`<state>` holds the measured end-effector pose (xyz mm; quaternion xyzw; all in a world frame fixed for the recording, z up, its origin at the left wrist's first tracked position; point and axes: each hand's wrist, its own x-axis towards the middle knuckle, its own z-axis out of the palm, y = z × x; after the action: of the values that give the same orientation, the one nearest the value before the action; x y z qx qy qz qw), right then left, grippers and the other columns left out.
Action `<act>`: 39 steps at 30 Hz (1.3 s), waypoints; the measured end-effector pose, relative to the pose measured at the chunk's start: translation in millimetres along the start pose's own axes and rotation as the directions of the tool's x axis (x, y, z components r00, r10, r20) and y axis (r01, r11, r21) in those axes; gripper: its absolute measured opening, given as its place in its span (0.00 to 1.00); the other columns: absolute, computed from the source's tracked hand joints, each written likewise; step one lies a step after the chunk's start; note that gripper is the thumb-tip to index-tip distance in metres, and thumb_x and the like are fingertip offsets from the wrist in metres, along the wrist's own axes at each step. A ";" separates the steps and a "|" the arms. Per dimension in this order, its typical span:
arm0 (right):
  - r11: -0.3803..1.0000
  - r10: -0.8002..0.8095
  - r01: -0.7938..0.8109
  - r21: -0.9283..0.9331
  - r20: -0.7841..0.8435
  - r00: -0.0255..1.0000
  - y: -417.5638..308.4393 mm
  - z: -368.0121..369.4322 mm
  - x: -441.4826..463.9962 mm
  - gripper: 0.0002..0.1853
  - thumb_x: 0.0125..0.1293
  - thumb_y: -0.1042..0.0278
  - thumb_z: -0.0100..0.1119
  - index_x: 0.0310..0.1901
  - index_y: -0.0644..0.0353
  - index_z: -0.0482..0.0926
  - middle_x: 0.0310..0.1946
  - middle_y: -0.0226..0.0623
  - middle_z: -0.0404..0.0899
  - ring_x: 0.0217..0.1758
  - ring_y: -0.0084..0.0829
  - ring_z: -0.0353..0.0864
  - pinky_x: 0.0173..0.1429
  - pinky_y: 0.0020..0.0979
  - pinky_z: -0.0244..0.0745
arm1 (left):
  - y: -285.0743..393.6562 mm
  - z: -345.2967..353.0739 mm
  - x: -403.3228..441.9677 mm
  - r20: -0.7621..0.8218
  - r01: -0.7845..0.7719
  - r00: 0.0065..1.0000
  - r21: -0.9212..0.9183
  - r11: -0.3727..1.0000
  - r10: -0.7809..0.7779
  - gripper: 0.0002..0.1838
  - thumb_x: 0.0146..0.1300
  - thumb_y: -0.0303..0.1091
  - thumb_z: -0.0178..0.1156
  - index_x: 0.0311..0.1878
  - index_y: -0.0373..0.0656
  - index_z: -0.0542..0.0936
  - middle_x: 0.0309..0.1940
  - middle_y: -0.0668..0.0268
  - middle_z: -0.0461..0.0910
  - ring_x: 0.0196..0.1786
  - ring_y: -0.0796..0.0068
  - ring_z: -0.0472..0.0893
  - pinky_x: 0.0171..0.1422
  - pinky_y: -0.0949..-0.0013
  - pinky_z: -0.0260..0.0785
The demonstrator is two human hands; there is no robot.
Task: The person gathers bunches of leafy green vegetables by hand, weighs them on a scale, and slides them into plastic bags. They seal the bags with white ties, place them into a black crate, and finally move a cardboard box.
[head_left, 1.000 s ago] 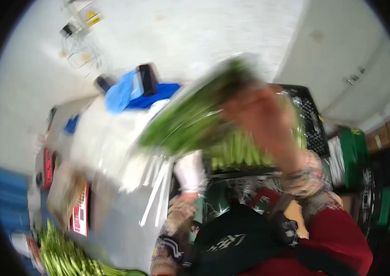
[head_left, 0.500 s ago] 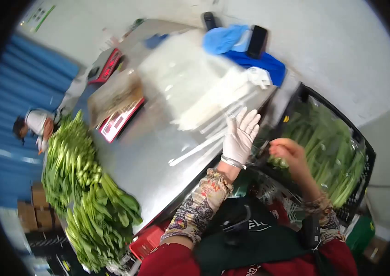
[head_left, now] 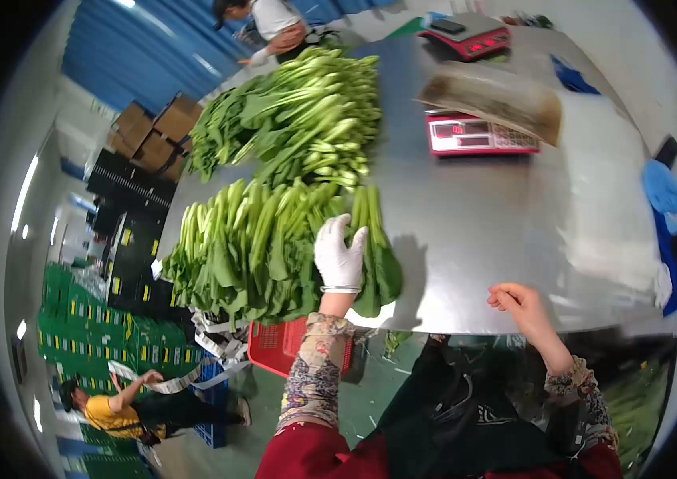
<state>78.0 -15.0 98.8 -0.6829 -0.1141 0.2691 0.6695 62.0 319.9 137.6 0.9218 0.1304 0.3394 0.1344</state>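
My left hand [head_left: 339,254], in a white glove, reaches over the near edge of a row of leafy greens [head_left: 231,255]. Its thumb and fingers are apart, at the gap between the row and a small bunch of greens [head_left: 372,271] just right of it. Whether the fingertips touch the stalks I cannot tell. My right hand [head_left: 518,305], bare, hovers near the front edge of the metal table [head_left: 466,239]. Its fingers are curled together, with nothing visible in them. A larger heap of greens [head_left: 314,112] lies farther back, stalks pointing right.
A red scale [head_left: 482,144] with a brown-stained board on top stands beyond, another scale [head_left: 470,40] behind it. Clear plastic bags [head_left: 606,207] cover the right side. Below the table edge sits a red basket [head_left: 275,347]. Two people are in the background.
The view has swung left toward the greens. My left hand has gone from above the table's right side to the greens. My right hand has left the crate of bagged vegetables.
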 end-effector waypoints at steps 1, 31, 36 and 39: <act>1.000 0.000 0.000 0.010 0.036 0.999 -6.2 20.2 23.5 0.11 0.68 0.69 0.49 0.43 0.68 0.77 0.34 0.35 0.81 0.37 0.23 0.78 0.45 0.24 0.72 | -29.8 -9.8 10.3 -0.049 -0.082 0.995 0.102 0.991 0.087 0.19 0.50 0.33 0.68 0.45 0.41 0.77 0.43 0.57 0.78 0.48 0.58 0.76 0.54 0.62 0.68; 0.870 -0.213 -0.165 0.464 0.657 0.723 -84.2 423.1 271.6 0.30 0.65 0.54 0.56 0.62 0.65 0.60 0.57 0.34 0.66 0.59 0.25 0.63 0.65 0.28 0.55 | -233.6 -135.4 56.1 0.079 0.308 0.941 0.191 0.932 -0.328 0.46 0.41 0.45 0.71 0.63 0.37 0.63 0.50 0.56 0.74 0.55 0.57 0.72 0.71 0.45 0.43; 0.880 -0.280 -0.030 0.474 0.570 0.773 -109.5 348.5 244.7 0.42 0.64 0.52 0.58 0.68 0.66 0.46 0.65 0.41 0.56 0.68 0.30 0.53 0.70 0.30 0.47 | -127.6 -123.6 70.9 -0.023 0.245 0.969 0.089 0.965 -0.244 0.46 0.40 0.37 0.71 0.64 0.36 0.61 0.50 0.56 0.72 0.56 0.57 0.71 0.72 0.43 0.39; 0.937 -0.272 0.097 0.335 0.527 0.805 -122.2 276.4 225.0 0.37 0.68 0.55 0.52 0.68 0.66 0.46 0.65 0.40 0.56 0.67 0.29 0.54 0.69 0.30 0.50 | -65.8 -96.9 74.5 -0.061 0.188 0.980 -0.006 0.982 -0.188 0.48 0.39 0.37 0.71 0.64 0.33 0.59 0.53 0.52 0.69 0.57 0.52 0.69 0.70 0.40 0.41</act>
<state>145.8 346.3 181.1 -0.4514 -0.3329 0.4057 0.7217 43.0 421.2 230.5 0.8946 0.2210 0.3533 0.1617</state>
